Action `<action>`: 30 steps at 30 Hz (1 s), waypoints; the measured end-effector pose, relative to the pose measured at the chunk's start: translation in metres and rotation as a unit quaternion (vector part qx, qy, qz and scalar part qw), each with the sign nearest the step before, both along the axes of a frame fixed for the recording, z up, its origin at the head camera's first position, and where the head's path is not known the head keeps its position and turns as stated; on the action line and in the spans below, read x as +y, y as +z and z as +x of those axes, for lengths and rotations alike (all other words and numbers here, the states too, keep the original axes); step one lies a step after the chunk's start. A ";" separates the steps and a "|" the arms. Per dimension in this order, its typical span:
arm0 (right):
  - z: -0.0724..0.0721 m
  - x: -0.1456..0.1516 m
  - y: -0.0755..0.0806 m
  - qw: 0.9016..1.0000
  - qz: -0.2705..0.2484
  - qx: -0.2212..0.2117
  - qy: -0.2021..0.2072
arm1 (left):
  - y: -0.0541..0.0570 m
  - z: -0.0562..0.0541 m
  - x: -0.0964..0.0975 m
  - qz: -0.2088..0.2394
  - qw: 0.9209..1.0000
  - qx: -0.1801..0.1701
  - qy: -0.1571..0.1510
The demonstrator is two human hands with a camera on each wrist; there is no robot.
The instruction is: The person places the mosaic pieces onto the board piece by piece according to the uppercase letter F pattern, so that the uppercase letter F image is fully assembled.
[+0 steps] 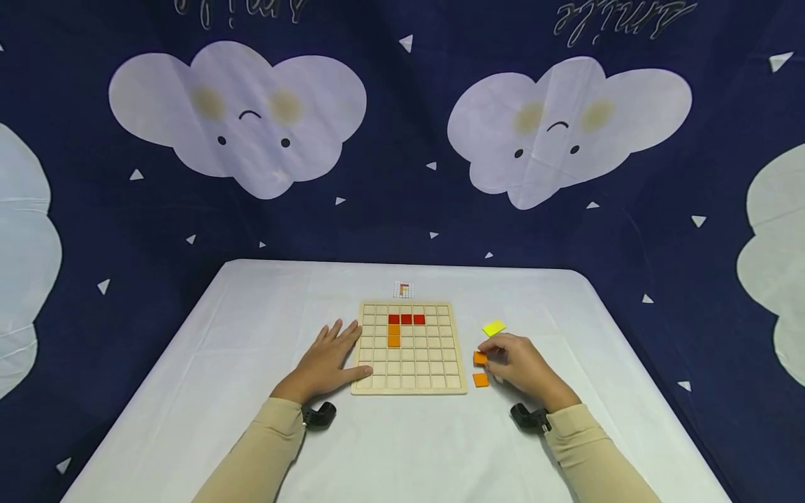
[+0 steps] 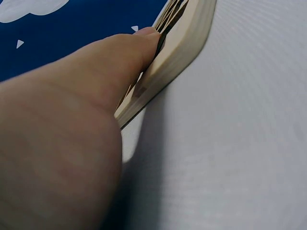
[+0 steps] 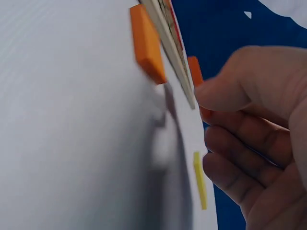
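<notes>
A wooden grid board [image 1: 428, 383] lies on the table, with three red tiles [image 1: 406, 319] in a row and two orange tiles [image 1: 393, 335] below the leftmost one. My left hand [image 1: 322, 363] rests on the board's left edge, fingers spread and thumb over the near-left corner. To the right of the board, my right hand [image 1: 525, 365] pinches an orange tile [image 1: 479, 359] between thumb and fingers. Another orange tile [image 1: 481, 380] lies just nearer on the cloth. Beyond the right hand lies a yellow piece [image 1: 493, 327], seen edge-on in the right wrist view.
A small printed pattern card [image 1: 404, 290] lies behind the board. White cloth [image 1: 251, 314] covers the table. A dark blue curtain with clouds [image 1: 402, 140] hangs at the back. Each wrist wears a black camera [image 1: 321, 415].
</notes>
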State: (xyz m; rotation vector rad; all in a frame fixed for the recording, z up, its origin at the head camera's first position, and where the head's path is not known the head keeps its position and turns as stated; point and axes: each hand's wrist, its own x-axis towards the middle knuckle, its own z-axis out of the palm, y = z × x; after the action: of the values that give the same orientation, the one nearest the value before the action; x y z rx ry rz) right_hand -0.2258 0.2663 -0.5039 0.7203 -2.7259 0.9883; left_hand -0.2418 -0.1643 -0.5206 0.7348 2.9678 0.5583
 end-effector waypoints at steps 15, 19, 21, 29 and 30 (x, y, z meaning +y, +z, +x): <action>-0.022 -0.037 0.023 0.999 -0.005 0.017 0.036 | 0.000 0.002 0.001 0.007 1.000 0.003 -0.006; -0.028 -0.054 0.026 0.998 -0.001 0.014 0.055 | -0.002 0.002 0.001 0.008 1.000 0.004 -0.006; -0.030 -0.062 0.027 0.998 0.003 0.007 0.062 | -0.002 0.003 0.001 0.007 1.000 0.002 -0.006; -0.039 -0.091 0.025 0.995 0.011 -0.009 0.094 | 0.000 0.002 0.001 0.002 1.000 0.000 -0.002; -0.040 -0.094 0.024 0.995 0.012 -0.007 0.100 | 0.000 0.001 0.001 0.002 1.000 0.000 -0.002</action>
State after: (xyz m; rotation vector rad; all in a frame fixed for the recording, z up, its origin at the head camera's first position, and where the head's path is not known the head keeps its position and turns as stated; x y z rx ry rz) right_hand -0.2661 0.1723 -0.4800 1.0098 -2.7239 1.0029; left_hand -0.2405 -0.1632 -0.5202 0.7418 2.9648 0.5650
